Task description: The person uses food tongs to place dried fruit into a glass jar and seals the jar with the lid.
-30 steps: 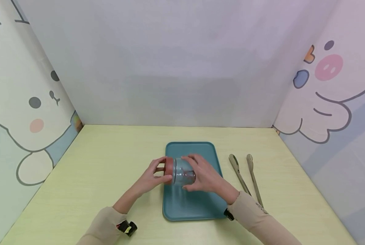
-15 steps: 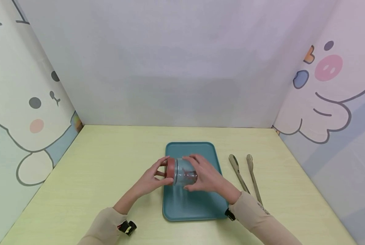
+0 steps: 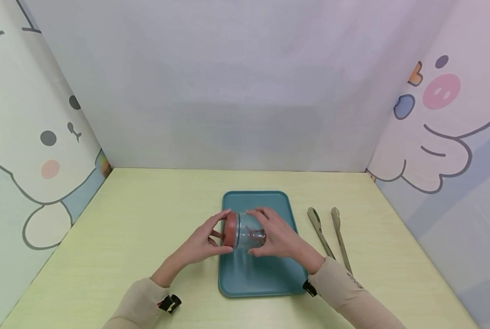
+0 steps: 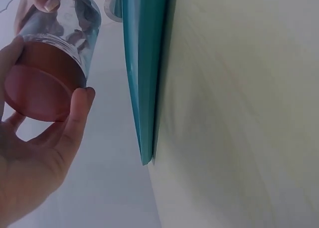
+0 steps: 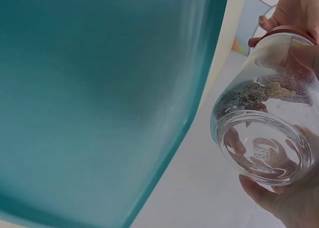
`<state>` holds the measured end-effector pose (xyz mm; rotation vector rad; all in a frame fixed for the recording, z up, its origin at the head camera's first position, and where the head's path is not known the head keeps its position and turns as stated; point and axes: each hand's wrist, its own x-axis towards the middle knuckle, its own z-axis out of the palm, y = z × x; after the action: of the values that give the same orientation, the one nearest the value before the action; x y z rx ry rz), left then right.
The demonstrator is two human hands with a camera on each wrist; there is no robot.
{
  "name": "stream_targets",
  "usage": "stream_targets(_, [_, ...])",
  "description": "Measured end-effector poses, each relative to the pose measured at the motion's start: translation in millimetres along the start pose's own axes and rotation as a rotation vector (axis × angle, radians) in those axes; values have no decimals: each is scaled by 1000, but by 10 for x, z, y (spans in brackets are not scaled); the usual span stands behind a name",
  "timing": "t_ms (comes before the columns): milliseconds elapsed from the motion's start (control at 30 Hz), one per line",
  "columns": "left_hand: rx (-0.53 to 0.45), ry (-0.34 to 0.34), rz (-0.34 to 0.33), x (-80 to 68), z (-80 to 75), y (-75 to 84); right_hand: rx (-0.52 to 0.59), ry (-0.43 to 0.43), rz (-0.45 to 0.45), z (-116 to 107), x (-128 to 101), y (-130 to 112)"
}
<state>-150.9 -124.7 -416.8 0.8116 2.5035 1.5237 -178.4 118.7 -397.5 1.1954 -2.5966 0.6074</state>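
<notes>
A clear jar point(image 3: 249, 230) with a reddish-brown lid point(image 3: 230, 230) lies sideways in the air over a teal tray point(image 3: 261, 278). My left hand point(image 3: 199, 244) grips the lid, thumb on the near side and fingers on the far side; the left wrist view shows the lid's flat top point(image 4: 40, 93) facing that palm. My right hand point(image 3: 279, 237) holds the jar's body near its base. In the right wrist view, dark clumpy contents point(image 5: 249, 96) lie along one side of the glass, and the round base point(image 5: 264, 150) faces the camera. The lid sits against the jar's mouth.
Right of the tray lie two long metal utensils, one spoon-ended point(image 3: 315, 219) and one fork-ended point(image 3: 336, 217), their lower ends hidden by the right sleeve point(image 3: 343, 290). The light wooden table point(image 3: 154, 205) meets a pale back wall point(image 3: 245, 137) and cartoon-printed side walls.
The jar and lid have shifted slightly to the right. My left thumb and fingers have moved a little around the lid, the thumb now lower on it. The right hand keeps its hold.
</notes>
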Motion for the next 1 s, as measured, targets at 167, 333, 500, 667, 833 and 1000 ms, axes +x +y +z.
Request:
stream_targets(167, [85, 3, 26, -7, 9, -16, 2, -1, 0, 2, -5, 4])
stream_targets(333, [110, 12, 12, -7, 24, -3, 2, -3, 3, 0, -6, 5])
stream_targets(500, [19, 15, -42, -11, 23, 73, 8, 2, 5, 3, -8, 9])
stream_targets(667, [-94, 49, -143, -16, -8, 361, 3, 11, 1, 9, -6, 14])
stream_targets(833, [-132, 92, -203, 5, 9, 413, -3, 14, -4, 18, -5, 15])
stream_targets(1000, [-161, 108, -206, 29, 36, 293, 3, 9, -3, 21, -9, 15])
